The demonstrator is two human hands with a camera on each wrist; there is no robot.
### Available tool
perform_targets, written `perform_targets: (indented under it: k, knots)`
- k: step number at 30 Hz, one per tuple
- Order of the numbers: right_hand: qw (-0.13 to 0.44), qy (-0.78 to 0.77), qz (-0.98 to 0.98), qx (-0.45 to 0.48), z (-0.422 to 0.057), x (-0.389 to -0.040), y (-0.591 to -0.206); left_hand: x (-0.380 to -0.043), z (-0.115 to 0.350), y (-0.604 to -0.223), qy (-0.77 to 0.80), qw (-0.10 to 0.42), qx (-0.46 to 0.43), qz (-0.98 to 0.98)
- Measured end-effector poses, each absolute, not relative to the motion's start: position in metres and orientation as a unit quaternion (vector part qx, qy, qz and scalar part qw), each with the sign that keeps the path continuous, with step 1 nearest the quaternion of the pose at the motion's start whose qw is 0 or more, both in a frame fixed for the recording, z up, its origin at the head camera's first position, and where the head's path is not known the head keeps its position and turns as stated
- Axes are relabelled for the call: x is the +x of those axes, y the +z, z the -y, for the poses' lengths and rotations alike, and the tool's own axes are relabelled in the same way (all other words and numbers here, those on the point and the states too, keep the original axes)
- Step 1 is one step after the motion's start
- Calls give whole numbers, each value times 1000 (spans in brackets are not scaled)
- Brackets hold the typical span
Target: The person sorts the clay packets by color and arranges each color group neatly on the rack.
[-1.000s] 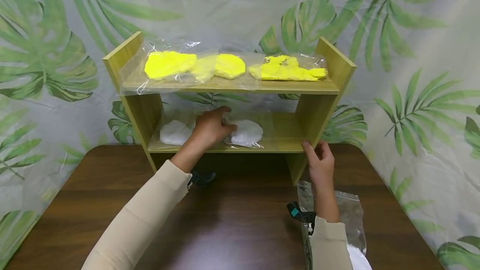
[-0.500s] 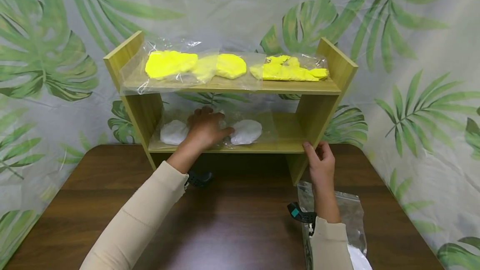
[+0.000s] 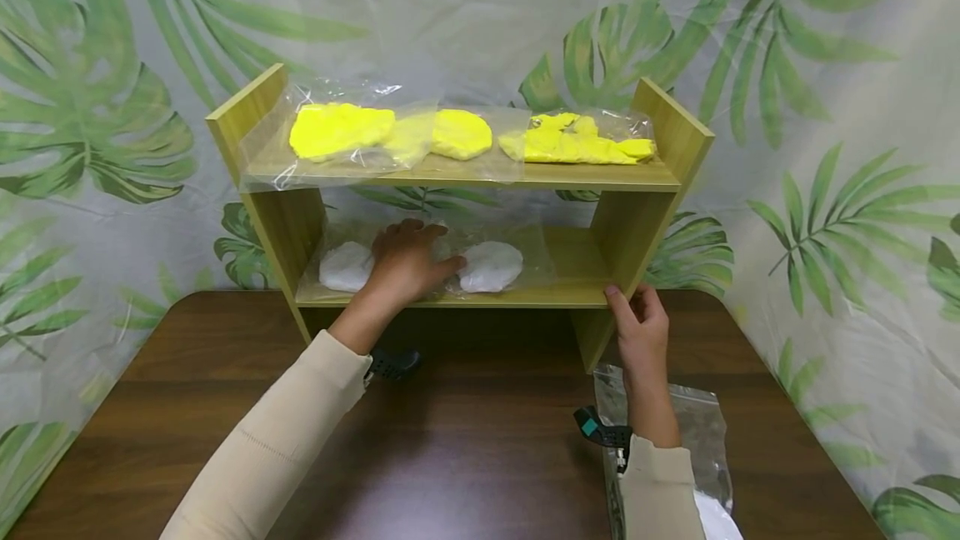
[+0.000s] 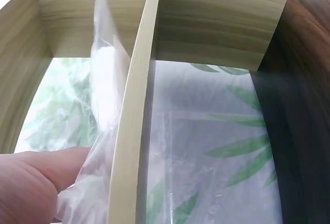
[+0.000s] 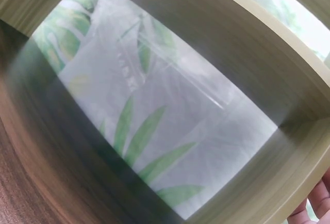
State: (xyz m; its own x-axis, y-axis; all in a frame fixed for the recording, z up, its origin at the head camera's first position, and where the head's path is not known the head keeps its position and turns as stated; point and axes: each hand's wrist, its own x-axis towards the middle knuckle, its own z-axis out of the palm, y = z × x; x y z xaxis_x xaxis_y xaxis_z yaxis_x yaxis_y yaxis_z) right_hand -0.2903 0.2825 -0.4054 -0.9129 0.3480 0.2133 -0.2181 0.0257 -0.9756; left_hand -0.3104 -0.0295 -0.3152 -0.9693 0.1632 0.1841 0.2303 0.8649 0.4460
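Observation:
A small wooden shelf (image 3: 572, 301) stands on the table. On its middle board lie clear plastic bags holding a flattened white lump (image 3: 491, 267) and another white lump (image 3: 347, 266). My left hand (image 3: 408, 261) rests on the plastic between these lumps, fingers spread loosely toward the back. In the left wrist view, its thumb (image 4: 46, 175) touches a clear plastic bag (image 4: 90, 195); the other fingers are hidden there. My right hand (image 3: 641, 319) grips the shelf's right side panel, thumb at the front edge and fingers outside. Its fingers (image 5: 320, 198) show at the right wrist view's corner.
Along the top board lie bagged yellow lumps: one at left (image 3: 341, 130), one in the middle (image 3: 461, 133) and a ragged one at right (image 3: 573, 140). Another clear bag (image 3: 701, 415) with something white lies under my right forearm. A leaf-patterned cloth (image 3: 847, 65) hangs behind.
My left hand has shifted slightly left and back from the right white lump, its fingers now spread over the plastic between the lumps. My right hand stays on the panel.

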Motion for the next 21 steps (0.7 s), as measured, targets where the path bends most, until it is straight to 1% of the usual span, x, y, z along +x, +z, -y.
perform_targets:
  k: [7, 12, 15, 21]
  knots:
    - [198, 696, 689, -46, -281, -290, -403, -303, 33, -313, -290, 161, -141, 933]
    - [195, 699, 687, -48, -277, -283, -393, -295, 37, -310, -312, 207, -169, 912]
    - [199, 698, 686, -48, -275, -281, -391, -287, 41, -309, -327, 227, -174, 901]
    - [206, 694, 688, -56, -280, -288, -401, -263, 54, -312, -378, 239, -147, 882]
